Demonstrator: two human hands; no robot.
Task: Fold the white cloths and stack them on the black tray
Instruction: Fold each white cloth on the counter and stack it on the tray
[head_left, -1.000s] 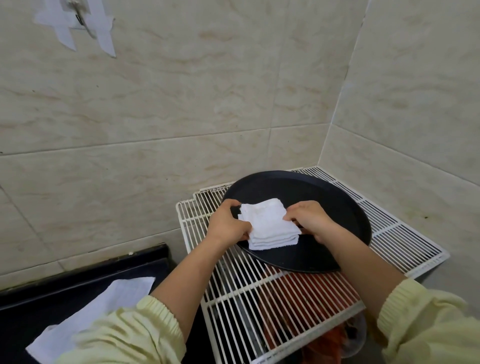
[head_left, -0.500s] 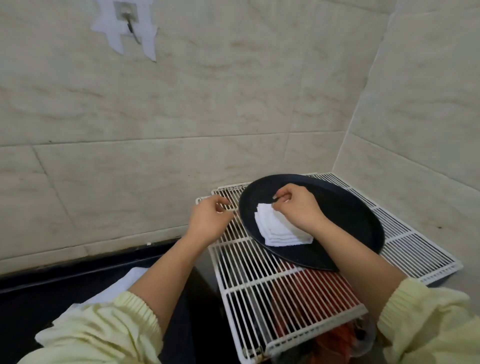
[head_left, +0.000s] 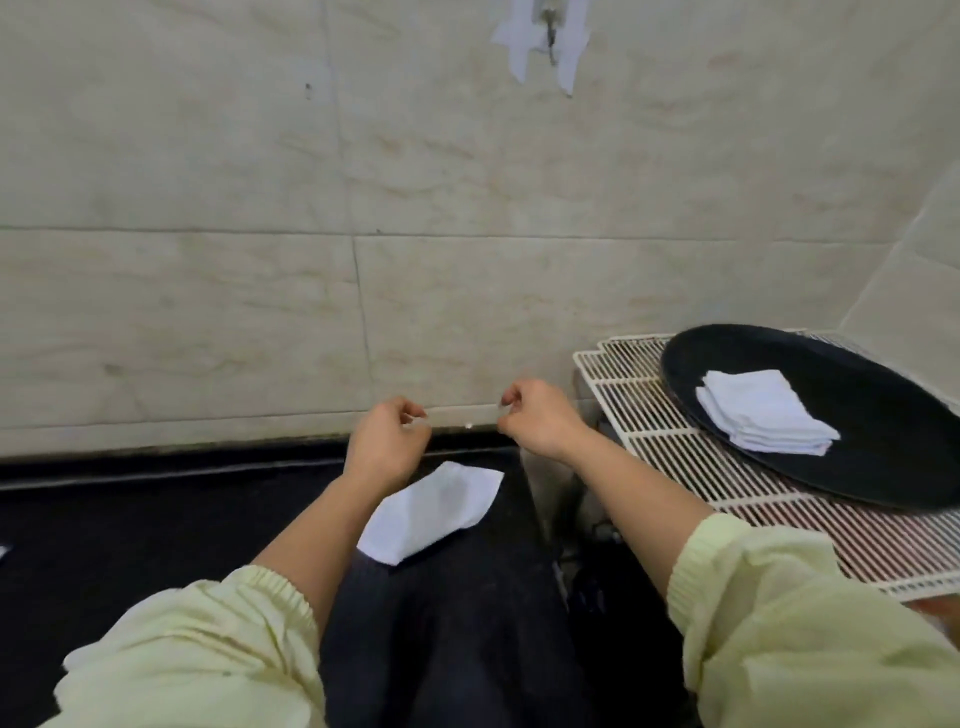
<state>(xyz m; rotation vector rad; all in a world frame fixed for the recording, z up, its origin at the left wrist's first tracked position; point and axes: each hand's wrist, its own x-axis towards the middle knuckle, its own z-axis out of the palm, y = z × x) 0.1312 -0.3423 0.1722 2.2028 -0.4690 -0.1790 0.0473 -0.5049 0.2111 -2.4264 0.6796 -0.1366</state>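
One stack of folded white cloths (head_left: 766, 413) occupies the black tray (head_left: 883, 410) (atop wire rack (head_left: 649, 418)); my left hand (head_left: 387, 441) and right hand (head_left: 540, 421) are curled, empty.

A white wire rack (head_left: 649, 415) sits beside a black counter (head_left: 130, 519) against beige tiles (head_left: 208, 156).

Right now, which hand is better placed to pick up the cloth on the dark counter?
Probably the left hand: it is right by the cloth; the right hand is nearer the rack.

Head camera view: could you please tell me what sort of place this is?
Probably a kitchen or utility corner: tiled walls, a black counter, and a white wire rack bearing the black tray.
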